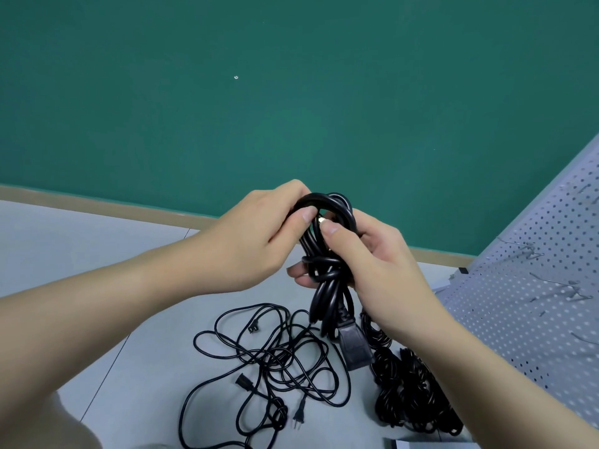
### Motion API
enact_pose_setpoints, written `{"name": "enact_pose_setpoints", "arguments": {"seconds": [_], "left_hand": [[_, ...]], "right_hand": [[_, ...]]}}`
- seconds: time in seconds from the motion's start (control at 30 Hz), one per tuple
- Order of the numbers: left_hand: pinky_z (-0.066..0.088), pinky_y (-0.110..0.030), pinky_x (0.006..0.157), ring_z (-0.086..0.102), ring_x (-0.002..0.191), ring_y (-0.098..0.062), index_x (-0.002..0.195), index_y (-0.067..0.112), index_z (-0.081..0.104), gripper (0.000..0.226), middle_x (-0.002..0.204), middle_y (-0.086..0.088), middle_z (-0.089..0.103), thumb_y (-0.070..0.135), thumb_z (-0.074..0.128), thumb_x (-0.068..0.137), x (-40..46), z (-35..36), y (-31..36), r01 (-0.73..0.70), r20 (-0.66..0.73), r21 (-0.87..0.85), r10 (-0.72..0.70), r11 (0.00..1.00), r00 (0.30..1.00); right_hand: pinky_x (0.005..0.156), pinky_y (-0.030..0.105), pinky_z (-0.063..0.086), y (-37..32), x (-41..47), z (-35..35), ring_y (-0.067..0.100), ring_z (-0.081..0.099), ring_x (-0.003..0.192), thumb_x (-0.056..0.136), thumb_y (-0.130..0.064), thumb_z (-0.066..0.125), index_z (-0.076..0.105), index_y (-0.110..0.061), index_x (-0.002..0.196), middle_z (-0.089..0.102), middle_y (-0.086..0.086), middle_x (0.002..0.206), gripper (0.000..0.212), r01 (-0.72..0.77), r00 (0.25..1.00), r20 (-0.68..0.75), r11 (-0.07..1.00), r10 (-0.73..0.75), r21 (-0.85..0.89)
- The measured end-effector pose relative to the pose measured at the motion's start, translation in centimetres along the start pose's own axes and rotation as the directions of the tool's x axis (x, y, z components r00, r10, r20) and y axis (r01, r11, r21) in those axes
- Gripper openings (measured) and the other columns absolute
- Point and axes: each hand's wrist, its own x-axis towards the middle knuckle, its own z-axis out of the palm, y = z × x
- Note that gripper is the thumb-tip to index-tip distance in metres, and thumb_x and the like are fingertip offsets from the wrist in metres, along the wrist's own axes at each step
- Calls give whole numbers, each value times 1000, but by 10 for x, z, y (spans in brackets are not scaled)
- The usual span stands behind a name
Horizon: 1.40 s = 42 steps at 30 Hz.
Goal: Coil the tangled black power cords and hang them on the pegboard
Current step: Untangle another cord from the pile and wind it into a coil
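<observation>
Black, glossy rubber-sheathed coiled power cord (327,254) was held mid-air — left hand (259,234) gripped its top loop, right hand (372,254) pinched its wrapped middle — above loose tangled thin black cords (269,358) on grey floor (97,286), beside perforated white metal pegboard (534,286).

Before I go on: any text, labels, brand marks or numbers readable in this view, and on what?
None can be read.
Coiled cord, held by the left hand and right hand: no print shows.
Its connector: any moulded marks are too dark to read.
Tangled cords and plugs on the floor: too small to tell.
Pegboard: only holes and hooks.
Green wall: no sign.
</observation>
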Motion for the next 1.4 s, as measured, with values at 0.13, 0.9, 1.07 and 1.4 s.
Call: {"name": "enact_pose_setpoints", "arguments": {"seconds": [0.13,0.9,1.07,1.4], "left_hand": [[36,-21,59,45,66,-12,93,16,49,26,72,7,52,36,37,104,2,-1,-1,15,45,-51,-13,999,999],[35,-16,61,46,65,-6,87,14,46,34,70,14,46,37,32,108,3,-6,1,-21,115,-85,31,996,993],[40,-30,61,48,69,-11,93,24,44,26,75,11,52,45,31,101,2,-13,9,-2,181,69,-10,998,983],[34,-31,55,47,63,-11,92,29,44,7,70,11,52,35,40,92,-1,-16,12,-9,246,194,-40,981,968]], "right_hand": [[82,57,61,2,0,-1,37,77,83,108,-16,50,68,-7,118,71,23,112,22,-19,1000,4,1000,19,2],[65,41,62,5,0,0,37,75,76,104,-25,52,65,-7,120,72,24,108,27,-40,996,80,992,30,122],[61,43,62,6,0,1,39,74,70,101,-21,51,67,-7,107,63,15,88,22,-64,998,30,995,62,72],[72,58,62,8,1,2,37,76,71,104,-7,49,59,6,102,58,7,73,17,-75,997,6,985,77,-152]]}}
